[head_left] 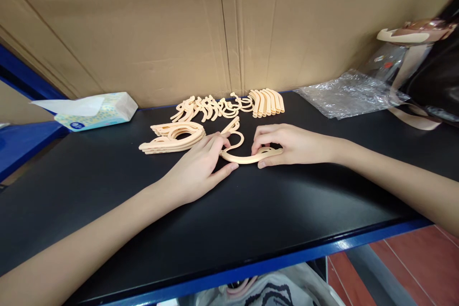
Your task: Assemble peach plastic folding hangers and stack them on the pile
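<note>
A peach plastic piece [244,158], curved and with a hook-like loop, lies low over the black table between my two hands. My left hand [206,165] has its fingers bent round the left end of it, thumb along the near side. The right end is pinched between the thumb and fingers of my right hand [287,146]. Just left of my left hand rests a stack of flat peach hanger-like pieces [174,138]. Behind are small hook-shaped parts [208,107] in a loose row, and a row of curved arm pieces [266,103] at their right.
A tissue pack [103,112] sits at the back left of the black table [287,229]. Crumpled clear plastic [351,95] lies at the back right, beside a strapped bottle [412,43] and a dark bag. Cardboard [161,24] stands behind.
</note>
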### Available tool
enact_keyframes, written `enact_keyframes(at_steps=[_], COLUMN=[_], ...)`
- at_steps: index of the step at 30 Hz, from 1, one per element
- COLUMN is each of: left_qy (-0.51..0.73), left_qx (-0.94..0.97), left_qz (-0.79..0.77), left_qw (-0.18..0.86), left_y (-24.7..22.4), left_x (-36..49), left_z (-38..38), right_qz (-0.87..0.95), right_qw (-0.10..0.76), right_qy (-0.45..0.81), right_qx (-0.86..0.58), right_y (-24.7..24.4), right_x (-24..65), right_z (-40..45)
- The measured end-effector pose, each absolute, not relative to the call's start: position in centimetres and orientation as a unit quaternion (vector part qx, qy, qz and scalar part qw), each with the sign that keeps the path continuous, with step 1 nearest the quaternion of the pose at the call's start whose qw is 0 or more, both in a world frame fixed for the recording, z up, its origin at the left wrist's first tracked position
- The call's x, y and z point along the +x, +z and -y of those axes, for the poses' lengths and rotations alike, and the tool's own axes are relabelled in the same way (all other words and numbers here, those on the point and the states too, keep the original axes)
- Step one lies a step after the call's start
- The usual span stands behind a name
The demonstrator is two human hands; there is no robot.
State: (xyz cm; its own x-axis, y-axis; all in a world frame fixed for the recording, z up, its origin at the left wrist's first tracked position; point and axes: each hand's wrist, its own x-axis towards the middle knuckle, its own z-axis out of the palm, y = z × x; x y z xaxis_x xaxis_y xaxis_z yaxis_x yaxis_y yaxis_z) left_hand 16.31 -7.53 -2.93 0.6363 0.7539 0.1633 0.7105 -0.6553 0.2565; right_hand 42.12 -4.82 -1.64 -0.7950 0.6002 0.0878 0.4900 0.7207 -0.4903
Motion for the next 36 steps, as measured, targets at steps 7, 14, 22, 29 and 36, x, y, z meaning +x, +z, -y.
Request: enact_keyframes(at_steps=[7,14,22,29,36], left_qy=[0.128,0.133,0.148,0.155,0.168], left_qx=[0.902,0.903,0.903,0.912,0.910], left_qz=[-0.405,-0.400,-0.394,-0.370,-0.372], left_qw=[0.081,0.082,0.085,0.082,0.077], left_y=[-3.0,-2.9,-2.9,-3.0,-3.1], left_x=[16.2,16.3,16.4,16.3,16.4], left_z=[7.6,7.6,7.7,7.7,7.8], right_qz=[0.923,0.902,0.896,0.900,0.902], right_qw=[0.118,0.167,0.191,0.196,0.201], right_qy=[0.208,0.231,0.231,0.220,0.219], right_qx=[-0.301,-0.325,-0.327,-0.322,-0.314], right_y=[-1.4,-1.5,-2.1,-2.2,-2.5], right_x=[42.3,42.3,42.4,42.4,42.5], right_z=[4.7,4.1,3.8,3.6,3.6])
